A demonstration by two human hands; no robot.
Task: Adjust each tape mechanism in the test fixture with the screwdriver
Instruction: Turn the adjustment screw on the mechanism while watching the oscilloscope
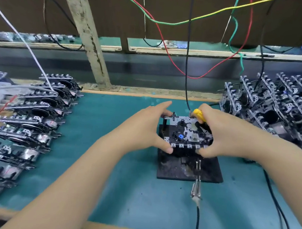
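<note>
Both hands are gripping a tape mechanism on the test fixture.

The green tabletop [132,193] is carrying the black test fixture [176,169], where the tape mechanism [186,133] is sitting; the left hand [145,130] is clasping its left edge with curled fingers, while the right hand [223,135] is clasping its right edge and holding the yellow screwdriver [198,114].

You are at an electronics assembly bench in a workshop: a teal work mat [123,193], stacks of tape mechanisms [35,117] on both sides, loose coloured wires [163,34] hanging above, and a black test fixture [187,168].
</note>
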